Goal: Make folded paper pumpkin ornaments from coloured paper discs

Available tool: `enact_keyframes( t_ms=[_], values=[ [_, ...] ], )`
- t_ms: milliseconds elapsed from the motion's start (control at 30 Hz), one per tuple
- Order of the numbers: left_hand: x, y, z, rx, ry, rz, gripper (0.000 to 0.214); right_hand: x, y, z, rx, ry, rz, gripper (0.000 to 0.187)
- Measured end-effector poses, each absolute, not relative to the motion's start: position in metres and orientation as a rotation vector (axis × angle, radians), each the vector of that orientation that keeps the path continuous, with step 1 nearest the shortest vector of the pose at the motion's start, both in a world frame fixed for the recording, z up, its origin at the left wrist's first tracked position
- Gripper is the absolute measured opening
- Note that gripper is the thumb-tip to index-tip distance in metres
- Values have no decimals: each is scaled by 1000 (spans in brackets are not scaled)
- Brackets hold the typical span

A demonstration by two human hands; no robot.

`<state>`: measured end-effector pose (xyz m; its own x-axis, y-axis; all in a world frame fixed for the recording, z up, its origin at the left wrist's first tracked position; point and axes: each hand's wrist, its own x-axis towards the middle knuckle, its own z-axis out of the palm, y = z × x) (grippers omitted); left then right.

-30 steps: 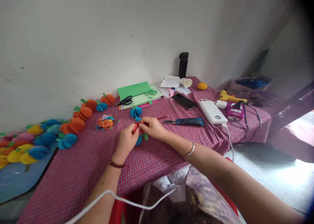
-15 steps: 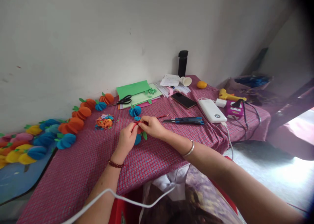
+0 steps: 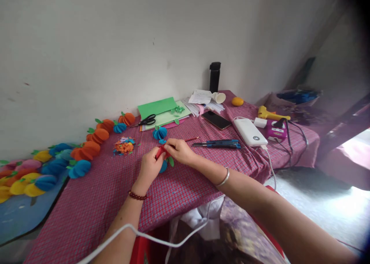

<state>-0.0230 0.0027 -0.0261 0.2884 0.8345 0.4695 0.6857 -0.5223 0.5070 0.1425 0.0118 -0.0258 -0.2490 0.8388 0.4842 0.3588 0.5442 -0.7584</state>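
Head view: both bare hands meet above the checked tablecloth point(image 3: 110, 204). The left hand point(image 3: 150, 163) is closed in a pinch on a red paper piece point(image 3: 159, 152); the fingertips of the right hand point(image 3: 181, 151) pinch the same piece from the other side. The piece is between the two hands and is partly hidden by the fingers.

Change: half a second ago only a narrow red edge is exposed; now a broader red face shows. The hands remain close together at nearly the same station. This indicates, as a judgement, that the piece is being turned or folded within the grip and is not released.

Surrounding items: a blue paper ball point(image 3: 163, 167) and a green leaf point(image 3: 171, 162) show just below the hands. A blue paper pumpkin point(image 3: 160, 133) stands just beyond them. The pencil point(image 3: 192, 139) and scrap pile point(image 3: 124, 145) show no clear displacement.
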Motion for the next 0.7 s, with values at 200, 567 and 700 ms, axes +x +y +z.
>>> enact_keyframes(
  t_ms=[200,567,700],
  values=[
    [-23,3,-27,2335,1415,1058,21,143,13,-28,-1011,-1836,636,11],
    [-21,1,-24,2339,1393,1056,22,143,13,-26,-972,-1831,602,25],
    [-22,1,-24,2336,1417,1056,24,144,12,-25,-974,-1841,587,32]
  ],
)
